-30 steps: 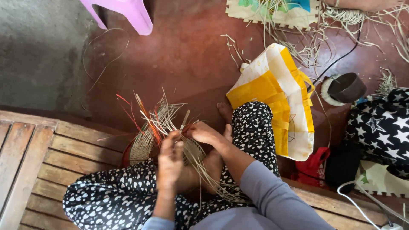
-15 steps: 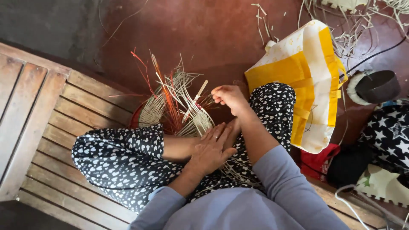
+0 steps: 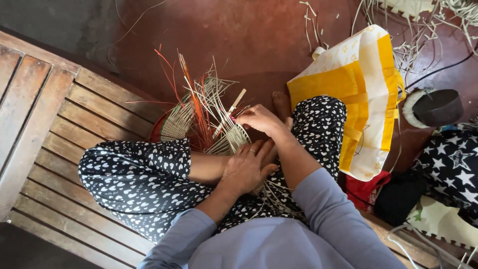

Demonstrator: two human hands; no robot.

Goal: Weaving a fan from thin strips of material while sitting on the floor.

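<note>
A half-woven straw basket rests on my lap, with pale strips and orange strips sticking up from it. My right hand is at the basket's right edge, its fingertips pinched on a pale straw strip. My left hand, a ring on one finger, lies over the near edge of the basket and the loose strands, pressing them against my leg. My legs in black heart-print trousers are crossed under the work.
I sit on a slatted wooden bench above a red-brown floor. A yellow-and-white bag lies to the right, beside a dark round pot, a red cloth, a star-print fabric and scattered straw.
My right hand has dropped from a raised position back onto the basket's edge and pinched a strip. My left hand moved from the weave down to the near edge and stayed there.
</note>
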